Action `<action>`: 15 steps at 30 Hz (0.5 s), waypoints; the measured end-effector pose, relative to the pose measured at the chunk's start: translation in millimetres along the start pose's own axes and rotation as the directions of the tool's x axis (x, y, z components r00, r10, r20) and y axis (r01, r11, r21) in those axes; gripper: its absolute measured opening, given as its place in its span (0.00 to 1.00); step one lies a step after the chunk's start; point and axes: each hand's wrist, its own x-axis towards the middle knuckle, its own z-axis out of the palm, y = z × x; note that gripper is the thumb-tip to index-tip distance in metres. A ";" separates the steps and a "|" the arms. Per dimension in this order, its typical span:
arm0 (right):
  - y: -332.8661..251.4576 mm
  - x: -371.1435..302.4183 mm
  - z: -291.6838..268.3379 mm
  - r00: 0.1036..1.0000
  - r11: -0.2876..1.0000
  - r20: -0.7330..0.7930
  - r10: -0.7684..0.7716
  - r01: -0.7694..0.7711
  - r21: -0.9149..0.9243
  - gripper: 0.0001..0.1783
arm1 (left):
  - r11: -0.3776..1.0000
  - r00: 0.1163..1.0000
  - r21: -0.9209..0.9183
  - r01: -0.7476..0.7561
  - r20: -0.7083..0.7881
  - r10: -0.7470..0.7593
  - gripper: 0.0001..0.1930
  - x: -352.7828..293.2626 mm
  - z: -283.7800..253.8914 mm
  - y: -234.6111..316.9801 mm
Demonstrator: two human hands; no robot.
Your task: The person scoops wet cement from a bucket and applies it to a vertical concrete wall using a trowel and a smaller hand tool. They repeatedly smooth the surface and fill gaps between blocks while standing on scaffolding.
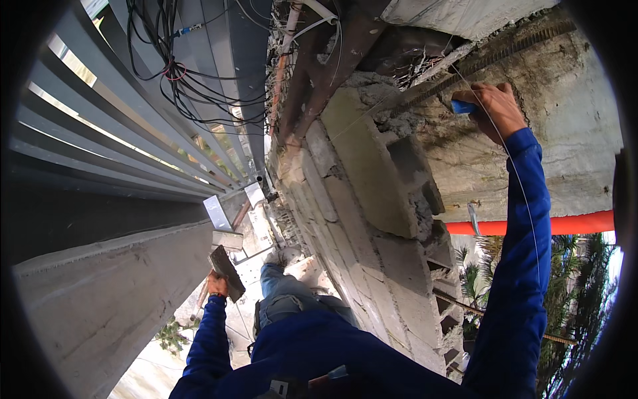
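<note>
Fingers (480, 97) clamp a blue object (461, 106) in the right hand (502, 116), a greyish board (228, 272) in the left hand (216, 284).

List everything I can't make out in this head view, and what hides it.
All in the head view:
- Most of the small blue object: the right hand wraps it.
- The left hand's full grip: the grey-brown rectangular slab covers part.
- The middle of the long red-orange tube: the blue right sleeve crosses it.
- The grey slatted metal fence's far left: cut off by the black fisheye rim.
</note>
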 end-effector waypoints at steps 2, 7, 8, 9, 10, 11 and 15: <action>8.7 3.1 16.1 0.999 0.999 0.044 0.031 -0.032 0.016 0.29 | 1.000 1.000 -0.029 -0.002 0.018 0.002 0.13 0.5 2.1 3.7; -19.8 15.5 32.5 0.911 0.928 0.249 0.330 -0.361 0.093 0.27 | 0.994 0.995 0.028 -0.102 -0.008 0.103 0.13 1.1 6.3 -30.5; -18.4 6.9 34.6 0.909 0.894 0.223 0.352 -0.397 0.208 0.27 | 0.989 0.991 0.052 -0.137 0.010 0.136 0.14 2.5 8.2 -35.4; -16.2 -2.2 42.5 0.905 0.846 0.197 0.378 -0.424 0.322 0.27 | 0.982 0.985 0.076 -0.172 0.028 0.170 0.14 3.5 10.1 -40.3; -15.4 -12.5 50.9 0.897 0.787 0.173 0.406 -0.440 0.433 0.27 | 0.973 0.978 0.099 -0.207 0.046 0.203 0.14 3.4 12.5 -43.4; -23.8 -24.4 56.7 0.917 0.845 0.008 0.399 -0.371 0.384 0.28 | 0.969 0.980 0.146 -0.201 0.044 0.196 0.12 -1.8 9.6 -44.9; -28.6 -83.9 62.3 0.865 0.655 0.181 0.467 -0.476 0.586 0.24 | 0.684 0.915 0.617 -0.390 0.174 0.365 0.08 -3.7 -0.6 -63.0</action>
